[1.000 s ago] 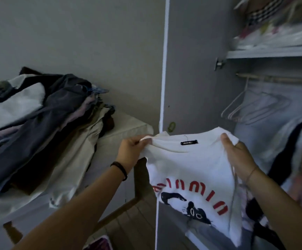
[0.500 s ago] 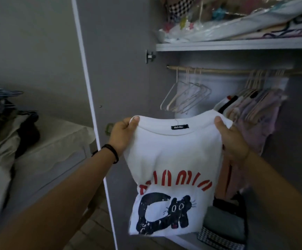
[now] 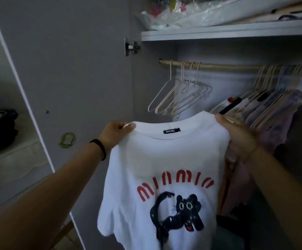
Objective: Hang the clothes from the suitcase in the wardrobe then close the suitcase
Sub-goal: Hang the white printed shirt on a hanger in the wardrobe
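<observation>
Forearms reach in from both bottom corners of the frame, the left one wearing a black wristband [image 3: 99,149]. The left hand [image 3: 116,134] is curled round the shoulder edge of a white t-shirt [image 3: 164,159] just left of the collar. The right hand [image 3: 237,136] grips the other shoulder the same way. So the t-shirt hangs spread out between them in the lower middle of the frame, front facing the camera, with red letters and a dark cat on it and a small black label inside the neck. It's not on a hanger yet.

Right behind it is the open wardrobe. The door [image 3: 74,69] fills the middle left, with a green sticker [image 3: 67,140] low down and a metal hinge [image 3: 131,46] near the top. Deeper in, a wooden rail [image 3: 218,65] runs across the upper right. A bunch of empty hangers [image 3: 179,98] sits at its left end, just above the collar. Further right there's a packed row of hung clothes [image 3: 265,112], mostly pale pink. Above that is a shelf [image 3: 218,31] piled with plastic bags [image 3: 182,13]. At the far left edge there's a heap of dark clothes [image 3: 0,127], too cut off to say much.
</observation>
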`<state>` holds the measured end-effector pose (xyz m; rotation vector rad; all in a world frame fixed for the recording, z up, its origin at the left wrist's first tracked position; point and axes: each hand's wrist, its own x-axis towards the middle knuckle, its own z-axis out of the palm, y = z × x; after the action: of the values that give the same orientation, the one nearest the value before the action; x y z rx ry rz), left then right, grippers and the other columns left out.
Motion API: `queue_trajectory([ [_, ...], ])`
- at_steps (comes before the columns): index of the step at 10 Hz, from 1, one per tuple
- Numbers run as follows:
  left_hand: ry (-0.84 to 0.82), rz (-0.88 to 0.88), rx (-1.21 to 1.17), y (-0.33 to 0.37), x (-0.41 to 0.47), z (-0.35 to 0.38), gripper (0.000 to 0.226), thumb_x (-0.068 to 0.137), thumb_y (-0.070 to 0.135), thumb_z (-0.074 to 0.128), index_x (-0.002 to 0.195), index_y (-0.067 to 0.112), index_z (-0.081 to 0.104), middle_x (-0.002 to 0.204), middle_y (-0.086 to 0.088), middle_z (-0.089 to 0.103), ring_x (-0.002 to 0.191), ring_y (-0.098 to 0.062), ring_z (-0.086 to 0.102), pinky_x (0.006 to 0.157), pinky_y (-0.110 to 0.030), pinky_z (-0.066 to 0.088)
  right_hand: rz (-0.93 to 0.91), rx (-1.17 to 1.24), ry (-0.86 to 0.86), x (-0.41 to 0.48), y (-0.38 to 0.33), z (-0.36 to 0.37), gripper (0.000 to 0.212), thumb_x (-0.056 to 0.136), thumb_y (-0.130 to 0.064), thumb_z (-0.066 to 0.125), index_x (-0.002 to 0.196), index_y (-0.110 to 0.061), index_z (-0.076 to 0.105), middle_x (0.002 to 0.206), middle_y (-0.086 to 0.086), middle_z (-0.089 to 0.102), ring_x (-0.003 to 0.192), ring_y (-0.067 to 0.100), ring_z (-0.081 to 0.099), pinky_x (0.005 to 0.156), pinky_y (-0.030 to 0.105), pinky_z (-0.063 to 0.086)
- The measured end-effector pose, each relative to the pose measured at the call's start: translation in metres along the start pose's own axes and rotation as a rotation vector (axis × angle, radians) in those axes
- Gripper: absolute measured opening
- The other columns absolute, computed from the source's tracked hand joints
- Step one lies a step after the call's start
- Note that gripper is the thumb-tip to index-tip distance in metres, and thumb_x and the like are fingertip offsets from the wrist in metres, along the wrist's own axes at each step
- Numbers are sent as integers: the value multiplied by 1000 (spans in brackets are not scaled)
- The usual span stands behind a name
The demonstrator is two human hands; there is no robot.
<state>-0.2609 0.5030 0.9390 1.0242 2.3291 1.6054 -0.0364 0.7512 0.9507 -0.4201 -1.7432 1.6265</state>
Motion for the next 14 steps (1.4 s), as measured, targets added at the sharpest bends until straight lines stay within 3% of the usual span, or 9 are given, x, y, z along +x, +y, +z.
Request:
queue_trajectory([
  [2,167,-122,-259,-8,26,43,23,89,25,65,70,12,65,66,2,57,57,-5,48,47,-11,42,9,-66,-89,31,20,-21,33,67,-53,74,79,-22,72,81,-3,71,81,14,65,80,29,51],
  [3,124,-138,-362,-4,42,56,31,92,34,59,73,10,66,68,0,64,63,-11,57,55,-14,46,-13,-195,-85,49,33,-19,20,92,-19,57,80,-9,69,81,3,67,82,14,59,78,22,47],
  [4,68,-76,-424,7,61,66,41,92,40,56,87,1,67,86,-14,71,78,-20,66,69,-30,54,-11,-243,-97,68,44,-10,32,93,-17,55,91,14,59,79,22,59,81,19,55,69,22,46],
  [6,-95,110,-494,43,108,80,48,93,34,57,91,-14,60,91,-29,65,80,-29,60,80,-44,51,70,-102,-24,125,56,15,19,95,-11,51,79,-5,62,72,9,53,67,15,51,64,26,47],
  [8,-245,152,-439,58,153,87,45,88,36,65,83,-9,62,82,-16,60,77,-23,54,77,-35,44,253,213,131,219,55,41,39,98,-14,47,130,7,47,112,14,58,102,25,60,88,24,49],
  [9,-248,135,-433,58,169,87,30,89,30,63,83,0,68,84,-16,64,80,-23,58,80,-35,47,304,198,188,262,58,48,27,99,-22,44,118,-7,55,99,6,54,74,14,53,85,23,50],
  [10,-248,114,-483,52,186,82,48,83,39,69,88,-9,65,87,-19,64,81,-25,58,81,-37,47,327,187,199,294,61,58,18,98,-29,43,83,-20,50,87,-2,51,70,9,49,44,14,49],
  [12,-274,82,-559,43,198,78,75,69,52,75,93,-16,57,88,-22,61,82,-28,55,81,-41,46,292,222,307,317,59,57,29,100,-11,33,72,-16,41,70,0,42,32,-1,48,33,11,38],
  [14,-301,40,-582,36,204,89,48,85,34,66,96,-12,65,98,-18,70,96,-27,64,104,-49,43,197,344,296,304,43,44,26,102,-9,23,101,-15,48,31,-6,38,22,3,33,25,12,22],
])
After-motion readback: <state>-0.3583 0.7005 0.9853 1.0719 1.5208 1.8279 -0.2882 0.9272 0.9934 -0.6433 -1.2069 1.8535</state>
